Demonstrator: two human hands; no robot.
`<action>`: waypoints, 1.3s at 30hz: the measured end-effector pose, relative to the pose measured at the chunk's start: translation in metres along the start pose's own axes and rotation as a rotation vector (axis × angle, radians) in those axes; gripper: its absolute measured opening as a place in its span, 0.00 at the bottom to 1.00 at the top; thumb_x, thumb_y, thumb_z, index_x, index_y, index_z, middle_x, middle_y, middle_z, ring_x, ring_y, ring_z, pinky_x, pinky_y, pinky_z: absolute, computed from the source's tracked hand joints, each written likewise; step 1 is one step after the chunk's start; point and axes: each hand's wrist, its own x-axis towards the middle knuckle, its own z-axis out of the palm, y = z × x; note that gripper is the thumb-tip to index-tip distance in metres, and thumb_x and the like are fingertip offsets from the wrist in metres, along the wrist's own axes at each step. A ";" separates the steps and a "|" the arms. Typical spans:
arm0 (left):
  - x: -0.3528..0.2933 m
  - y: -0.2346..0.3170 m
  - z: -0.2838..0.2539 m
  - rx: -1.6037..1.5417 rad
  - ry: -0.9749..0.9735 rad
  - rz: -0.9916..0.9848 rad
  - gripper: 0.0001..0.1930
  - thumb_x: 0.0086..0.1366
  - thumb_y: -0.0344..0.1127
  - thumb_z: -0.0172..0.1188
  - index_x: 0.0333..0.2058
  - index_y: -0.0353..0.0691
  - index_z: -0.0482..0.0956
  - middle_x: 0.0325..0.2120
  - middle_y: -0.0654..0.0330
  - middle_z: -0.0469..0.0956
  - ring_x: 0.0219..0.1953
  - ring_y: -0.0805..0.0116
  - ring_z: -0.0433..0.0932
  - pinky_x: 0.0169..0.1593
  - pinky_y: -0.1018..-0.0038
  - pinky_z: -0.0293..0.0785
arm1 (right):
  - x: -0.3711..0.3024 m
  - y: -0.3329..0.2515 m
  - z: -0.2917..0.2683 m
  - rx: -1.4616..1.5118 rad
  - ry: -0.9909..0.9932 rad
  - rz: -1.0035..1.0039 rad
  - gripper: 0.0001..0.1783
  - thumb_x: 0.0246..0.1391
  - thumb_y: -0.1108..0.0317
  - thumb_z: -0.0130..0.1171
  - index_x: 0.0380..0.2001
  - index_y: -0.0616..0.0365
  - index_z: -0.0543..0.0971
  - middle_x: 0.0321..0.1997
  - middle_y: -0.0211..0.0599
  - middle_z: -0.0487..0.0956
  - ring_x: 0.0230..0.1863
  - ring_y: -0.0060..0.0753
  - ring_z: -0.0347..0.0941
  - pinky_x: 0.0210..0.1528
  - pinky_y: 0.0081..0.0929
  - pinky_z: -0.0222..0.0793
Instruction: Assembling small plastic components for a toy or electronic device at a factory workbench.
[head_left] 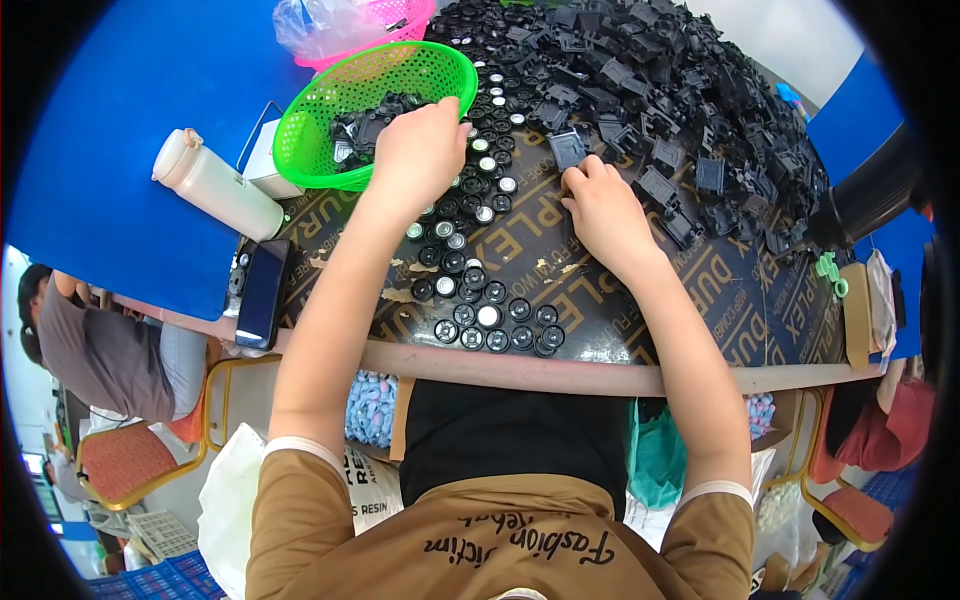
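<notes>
Pile of black plastic housings [680, 90] fills the far bench, green basket [330, 110] sits at its left edge, round caps [480, 290] lie between; right hand [605, 215] pinches one housing [567, 150] at fingertips, left hand [420, 150] curled over caps, grip unclear—I'd seat each part squarely.

Counted on the tabletop [640, 345]: two baskets, one green [372, 108], one pink [395, 28]; one white bottle [215, 185]; one dark phone [263, 292]; black parts [680, 90] and round caps [480, 300] too numerous to count.
</notes>
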 end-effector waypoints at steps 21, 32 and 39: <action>0.062 0.099 0.048 -0.080 -0.307 0.180 0.25 0.49 0.44 0.67 0.40 0.33 0.69 0.35 0.48 0.75 0.42 0.50 0.74 0.44 0.62 0.73 | -0.013 -0.022 0.010 0.263 -0.037 -0.139 0.21 0.43 0.78 0.55 0.44 0.69 0.69 0.46 0.55 0.69 0.49 0.53 0.65 0.53 0.41 0.62; 0.054 0.067 0.074 -0.007 -0.119 0.207 0.27 0.47 0.49 0.67 0.39 0.34 0.72 0.40 0.46 0.73 0.44 0.47 0.71 0.48 0.60 0.70 | -0.006 0.006 -0.020 0.954 -0.165 0.281 0.10 0.54 0.71 0.53 0.40 0.62 0.73 0.35 0.34 0.74 0.31 0.23 0.69 0.36 0.20 0.68; 0.049 0.071 0.055 -0.043 -0.270 0.137 0.28 0.51 0.44 0.62 0.46 0.35 0.66 0.34 0.45 0.77 0.39 0.49 0.77 0.42 0.60 0.73 | -0.002 0.052 -0.038 1.877 0.103 0.493 0.11 0.58 0.74 0.50 0.44 0.60 0.67 0.38 0.36 0.75 0.36 0.25 0.69 0.36 0.21 0.66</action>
